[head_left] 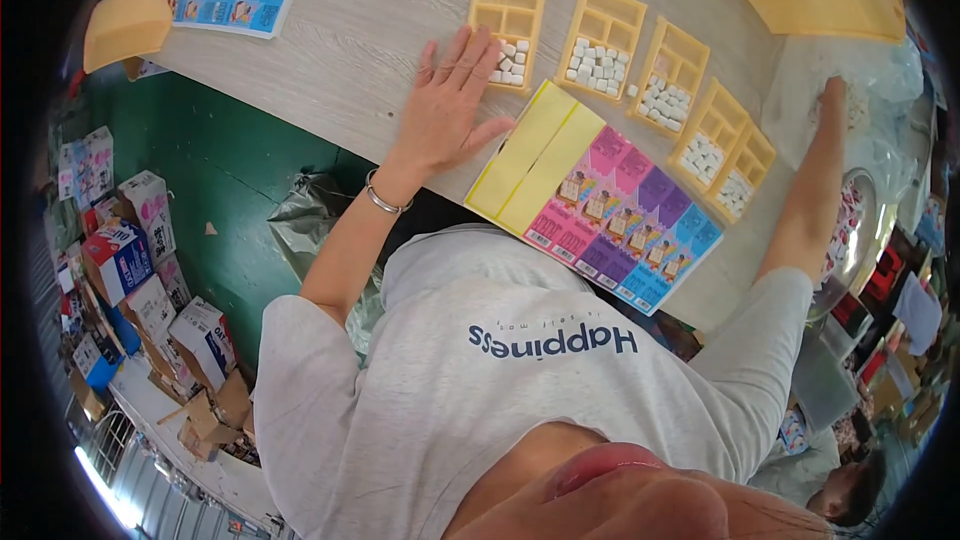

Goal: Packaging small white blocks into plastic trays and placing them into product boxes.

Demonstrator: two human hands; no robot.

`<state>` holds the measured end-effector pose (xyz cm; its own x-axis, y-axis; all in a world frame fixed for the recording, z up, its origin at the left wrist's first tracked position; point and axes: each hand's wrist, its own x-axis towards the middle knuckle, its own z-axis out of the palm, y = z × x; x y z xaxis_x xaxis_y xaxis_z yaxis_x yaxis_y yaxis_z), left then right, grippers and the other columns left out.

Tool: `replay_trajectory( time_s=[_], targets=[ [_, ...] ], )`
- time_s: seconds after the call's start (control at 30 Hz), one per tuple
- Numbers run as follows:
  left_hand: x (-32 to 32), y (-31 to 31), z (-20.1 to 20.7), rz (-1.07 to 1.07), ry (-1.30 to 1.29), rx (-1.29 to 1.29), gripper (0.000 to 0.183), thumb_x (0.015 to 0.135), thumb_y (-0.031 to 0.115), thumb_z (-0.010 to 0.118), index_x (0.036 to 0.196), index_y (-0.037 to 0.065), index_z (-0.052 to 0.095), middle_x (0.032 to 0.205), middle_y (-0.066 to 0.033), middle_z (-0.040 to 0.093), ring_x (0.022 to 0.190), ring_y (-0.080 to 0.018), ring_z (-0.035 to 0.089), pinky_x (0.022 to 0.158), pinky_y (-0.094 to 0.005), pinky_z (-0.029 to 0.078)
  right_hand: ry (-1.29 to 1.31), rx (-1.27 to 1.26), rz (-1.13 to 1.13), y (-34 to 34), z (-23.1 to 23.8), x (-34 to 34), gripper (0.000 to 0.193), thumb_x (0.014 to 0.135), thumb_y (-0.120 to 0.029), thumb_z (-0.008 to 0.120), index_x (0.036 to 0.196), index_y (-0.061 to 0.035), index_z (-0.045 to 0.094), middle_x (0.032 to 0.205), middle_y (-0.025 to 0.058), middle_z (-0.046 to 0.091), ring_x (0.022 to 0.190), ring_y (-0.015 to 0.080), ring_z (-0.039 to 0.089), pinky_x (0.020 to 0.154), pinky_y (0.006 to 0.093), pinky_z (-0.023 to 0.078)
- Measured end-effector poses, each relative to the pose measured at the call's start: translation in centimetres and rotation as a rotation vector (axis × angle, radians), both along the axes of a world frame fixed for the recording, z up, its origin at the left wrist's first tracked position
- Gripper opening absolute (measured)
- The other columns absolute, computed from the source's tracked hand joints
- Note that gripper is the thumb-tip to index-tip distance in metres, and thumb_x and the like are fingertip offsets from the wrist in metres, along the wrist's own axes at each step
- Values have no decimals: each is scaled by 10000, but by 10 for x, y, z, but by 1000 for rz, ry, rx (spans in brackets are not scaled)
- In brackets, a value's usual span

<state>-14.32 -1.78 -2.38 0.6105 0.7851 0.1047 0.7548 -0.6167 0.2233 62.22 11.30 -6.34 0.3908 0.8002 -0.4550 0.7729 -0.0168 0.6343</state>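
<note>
Five yellow compartment trays [640,55] lay in a row across the tabletop [370,30], running from twelve o'clock down toward three. Each already held small white cubes [598,64] in one compartment; the other compartments looked bare, so the filling seemed to me only partly done. The left hand [455,100] lay flat and released, fingers spread, its fingertips touching the leftmost tray. The right hand [835,100] reached out at two o'clock into a clear plastic bag [880,90]; whether it gripped anything I could not tell. A colourful printed card sheet [610,205] lay just below the trays.
</note>
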Motion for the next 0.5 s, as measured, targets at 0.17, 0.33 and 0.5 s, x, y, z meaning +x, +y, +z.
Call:
replay_trajectory(
  time_s=[0.17, 0.33, 0.5],
  targets=[
    [0, 11, -21, 97, -801, -44, 776, 984, 449, 536, 1543, -23, 274, 1608, -239, 256, 1473, -388, 280, 1194, -478, 238, 413, 1032, 172, -41, -29, 90, 455, 928, -370, 543, 1137, -1, 706, 1119, 248, 696, 1108, 416, 647, 955, 496, 496],
    [-10, -4, -11, 301, -521, 14, 705, 912, 256, 683, 1489, 3, 366, 1506, -210, 405, 1356, -379, 417, 1122, -448, 359, 300, 877, -365, -9, 11, -85, 481, 923, -448, 539, 1068, -38, 744, 1077, 227, 713, 1071, 421, 658, 929, 485, 503],
    [3, 6, -18, 243, -612, 33, 659, 870, 209, 739, 1430, 35, 437, 1395, -180, 501, 1266, -350, 487, 1047, -437, 437, 71, 605, -106, -76, 51, -21, 563, 935, -530, 501, 1061, -40, 748, 1073, 196, 721, 1077, 443, 646, 928, 515, 489]
  ],
)
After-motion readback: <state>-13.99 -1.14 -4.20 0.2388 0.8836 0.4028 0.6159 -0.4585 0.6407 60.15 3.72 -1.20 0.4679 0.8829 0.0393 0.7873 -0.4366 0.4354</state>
